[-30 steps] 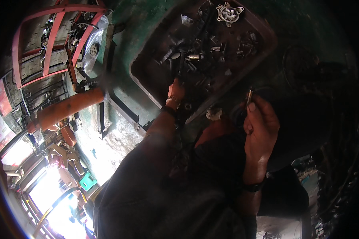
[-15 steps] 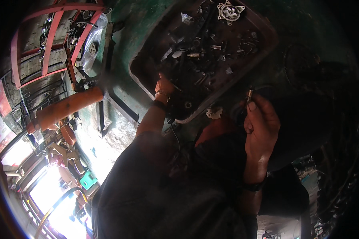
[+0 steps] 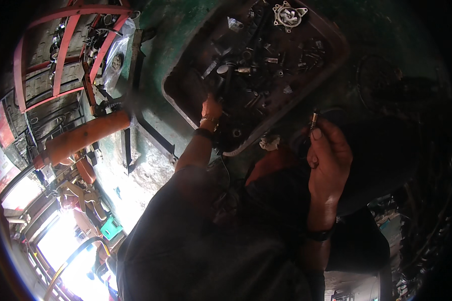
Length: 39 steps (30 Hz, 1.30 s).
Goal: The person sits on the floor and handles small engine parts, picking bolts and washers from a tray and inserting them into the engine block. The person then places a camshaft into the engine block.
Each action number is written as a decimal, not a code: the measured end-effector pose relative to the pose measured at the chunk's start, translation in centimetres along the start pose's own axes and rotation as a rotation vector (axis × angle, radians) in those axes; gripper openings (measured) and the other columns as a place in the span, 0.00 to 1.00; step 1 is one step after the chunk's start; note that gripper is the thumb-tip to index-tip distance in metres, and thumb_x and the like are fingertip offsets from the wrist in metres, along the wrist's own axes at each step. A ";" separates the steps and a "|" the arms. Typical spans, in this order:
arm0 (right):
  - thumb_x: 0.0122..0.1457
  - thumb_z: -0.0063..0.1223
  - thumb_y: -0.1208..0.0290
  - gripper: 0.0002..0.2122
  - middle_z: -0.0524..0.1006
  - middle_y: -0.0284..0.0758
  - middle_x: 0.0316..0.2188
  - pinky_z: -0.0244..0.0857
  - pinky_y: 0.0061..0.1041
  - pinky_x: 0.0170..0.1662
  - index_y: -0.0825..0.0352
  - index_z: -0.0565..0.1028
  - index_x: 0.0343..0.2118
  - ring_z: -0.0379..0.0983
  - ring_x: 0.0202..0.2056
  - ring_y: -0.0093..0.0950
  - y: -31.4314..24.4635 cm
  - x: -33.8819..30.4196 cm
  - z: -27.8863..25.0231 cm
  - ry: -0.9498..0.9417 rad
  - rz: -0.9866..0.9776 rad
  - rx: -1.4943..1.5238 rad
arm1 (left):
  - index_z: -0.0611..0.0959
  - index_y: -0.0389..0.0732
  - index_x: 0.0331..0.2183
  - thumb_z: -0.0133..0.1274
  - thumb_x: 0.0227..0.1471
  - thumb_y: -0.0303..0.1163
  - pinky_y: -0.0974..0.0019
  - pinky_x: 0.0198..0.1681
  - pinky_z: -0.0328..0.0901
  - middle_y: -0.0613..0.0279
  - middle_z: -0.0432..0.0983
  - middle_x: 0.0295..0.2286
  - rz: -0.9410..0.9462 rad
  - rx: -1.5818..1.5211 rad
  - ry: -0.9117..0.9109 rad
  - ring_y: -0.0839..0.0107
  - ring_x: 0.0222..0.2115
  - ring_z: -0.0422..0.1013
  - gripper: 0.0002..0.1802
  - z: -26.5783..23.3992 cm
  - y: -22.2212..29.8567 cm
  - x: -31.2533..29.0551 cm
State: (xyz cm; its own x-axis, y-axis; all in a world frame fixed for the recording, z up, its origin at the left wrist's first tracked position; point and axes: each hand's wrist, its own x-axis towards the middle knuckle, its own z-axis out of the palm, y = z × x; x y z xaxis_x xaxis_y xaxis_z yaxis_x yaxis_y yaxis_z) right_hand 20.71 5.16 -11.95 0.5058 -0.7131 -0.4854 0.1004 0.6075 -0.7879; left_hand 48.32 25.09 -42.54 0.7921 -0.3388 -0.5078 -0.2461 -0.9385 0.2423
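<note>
Inside the dark tray (image 3: 258, 134), near its left edge, I see the left hand (image 3: 212, 108) beside loose metal parts (image 3: 244, 70); whether its fingers grip anything, I can't tell. Farther right, outside the tray, the right hand (image 3: 329, 150) has its fingers closed, pinching a slim metal piece (image 3: 314, 119) upright.

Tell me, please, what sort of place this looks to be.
Probably a mechanical repair workshop, judging by the dark tray of loose metal parts and the red metal frame at the left.
</note>
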 end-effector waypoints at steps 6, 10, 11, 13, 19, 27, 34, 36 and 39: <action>0.60 0.45 0.71 0.11 0.75 0.31 0.28 0.51 0.14 0.19 0.66 0.72 0.45 0.56 0.15 0.12 -0.1 -0.1 0.2 0.026 0.013 -0.038 | 0.72 0.39 0.43 0.54 0.42 0.36 0.53 0.42 0.65 0.41 0.74 0.36 0.139 0.053 -0.063 0.45 0.40 0.69 0.24 0.9 -1.8 0.4; 0.60 0.46 0.71 0.11 0.75 0.31 0.28 0.52 0.16 0.19 0.65 0.72 0.45 0.56 0.16 0.12 -0.1 0.0 0.1 -0.045 -0.023 0.035 | 0.73 0.40 0.43 0.54 0.42 0.35 0.52 0.41 0.66 0.42 0.74 0.35 0.047 0.017 -0.075 0.46 0.40 0.69 0.23 1.1 -0.7 -1.3; 0.60 0.46 0.70 0.11 0.75 0.31 0.28 0.52 0.16 0.19 0.65 0.72 0.45 0.56 0.16 0.12 -0.1 0.0 0.0 -0.015 -0.008 -0.027 | 0.73 0.40 0.43 0.54 0.43 0.36 0.52 0.41 0.66 0.42 0.74 0.35 0.038 0.021 -0.079 0.46 0.40 0.70 0.23 1.2 -0.2 -1.9; 0.60 0.46 0.70 0.12 0.75 0.31 0.29 0.53 0.17 0.19 0.65 0.72 0.45 0.56 0.16 0.12 -0.1 -0.1 -0.1 -0.042 -0.013 0.021 | 0.74 0.40 0.42 0.53 0.43 0.36 0.52 0.41 0.66 0.43 0.74 0.35 -0.001 0.050 -0.103 0.47 0.40 0.70 0.22 1.1 0.7 -3.0; 0.60 0.46 0.70 0.12 0.75 0.30 0.28 0.53 0.17 0.19 0.65 0.72 0.45 0.56 0.16 0.12 0.1 -0.2 -0.3 -0.013 0.009 -0.007 | 0.75 0.46 0.42 0.49 0.45 0.34 0.51 0.39 0.67 0.43 0.75 0.34 0.065 0.020 -0.044 0.48 0.38 0.71 0.18 0.1 2.2 -3.5; 0.60 0.46 0.70 0.12 0.72 0.27 0.21 0.52 0.16 0.19 0.65 0.73 0.45 0.56 0.16 0.12 -0.4 -0.3 0.3 0.072 0.077 -0.074 | 0.80 0.48 0.38 0.50 0.46 0.39 0.52 0.38 0.67 0.46 0.76 0.33 -0.084 0.052 0.093 0.48 0.37 0.71 0.15 -1.3 2.5 -0.3; 0.58 0.48 0.72 0.10 0.70 0.26 0.17 0.51 0.16 0.16 0.68 0.73 0.42 0.57 0.14 0.14 0.0 0.3 0.8 0.117 0.064 0.024 | 0.82 0.44 0.35 0.50 0.46 0.37 0.53 0.38 0.68 0.47 0.76 0.33 -0.075 0.106 0.085 0.49 0.37 0.72 0.13 -0.3 3.0 2.0; 0.58 0.49 0.72 0.10 0.68 0.23 0.15 0.47 0.12 0.16 0.66 0.74 0.41 0.54 0.14 0.09 0.2 0.3 1.1 0.162 0.070 0.031 | 0.82 0.43 0.34 0.50 0.46 0.36 0.53 0.38 0.68 0.47 0.76 0.33 -0.087 0.139 0.092 0.49 0.37 0.72 0.13 -0.2 3.3 2.5; 0.57 0.49 0.73 0.10 0.70 0.24 0.17 0.47 0.11 0.17 0.67 0.74 0.41 0.54 0.14 0.09 0.3 0.6 1.5 0.177 0.083 0.030 | 0.82 0.41 0.33 0.49 0.46 0.35 0.52 0.39 0.68 0.47 0.76 0.34 -0.112 0.192 0.084 0.49 0.37 0.72 0.13 -0.1 3.9 3.1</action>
State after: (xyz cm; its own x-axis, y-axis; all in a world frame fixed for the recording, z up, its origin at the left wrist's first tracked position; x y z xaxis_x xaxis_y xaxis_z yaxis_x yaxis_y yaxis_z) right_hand 22.31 5.37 -11.91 0.3549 -0.7091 -0.6093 0.0912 0.6749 -0.7322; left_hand 49.91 20.39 -43.07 0.8620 -0.2329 -0.4503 -0.2498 -0.9680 0.0225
